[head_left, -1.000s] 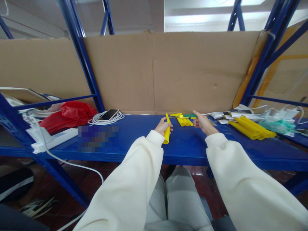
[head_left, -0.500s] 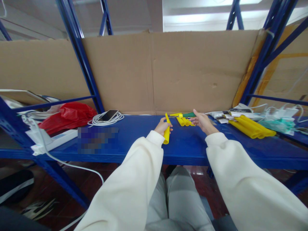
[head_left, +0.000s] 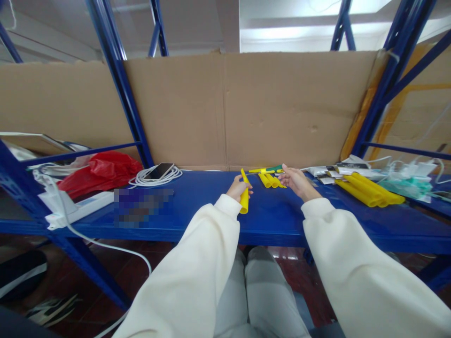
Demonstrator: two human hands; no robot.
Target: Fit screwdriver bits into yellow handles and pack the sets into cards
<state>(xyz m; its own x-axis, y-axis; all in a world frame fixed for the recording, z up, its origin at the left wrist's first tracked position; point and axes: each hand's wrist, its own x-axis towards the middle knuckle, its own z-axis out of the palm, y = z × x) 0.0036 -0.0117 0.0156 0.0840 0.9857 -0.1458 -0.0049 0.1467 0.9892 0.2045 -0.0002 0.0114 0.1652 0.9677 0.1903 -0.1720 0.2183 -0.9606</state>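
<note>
My left hand (head_left: 240,189) is closed around a yellow tube (head_left: 244,204), which stands at a tilt with its wide end toward me. At the right, my right hand (head_left: 294,180) has its thumb and fingertips on the end of a slim green-handled tool (head_left: 274,168) with a yellow part. The tool points left toward the tube's upper end; its exact kind is too small to make out. Just below it, several short yellow tubes (head_left: 270,180) lie side by side on the blue shelf (head_left: 207,206).
Larger yellow tubes (head_left: 368,188) lie at the right beside white packets (head_left: 345,169) and a greenish plastic bag (head_left: 408,180). On the left are a phone (head_left: 160,171) on a coiled white cable (head_left: 141,178), a red bag (head_left: 102,171) and a white power strip (head_left: 84,206). A cardboard panel (head_left: 225,108) stands behind.
The view has tipped slightly, so everything sits a little lower. My right fingers look drawn closer together at the green handle. My left hand keeps its hold on the tube.
</note>
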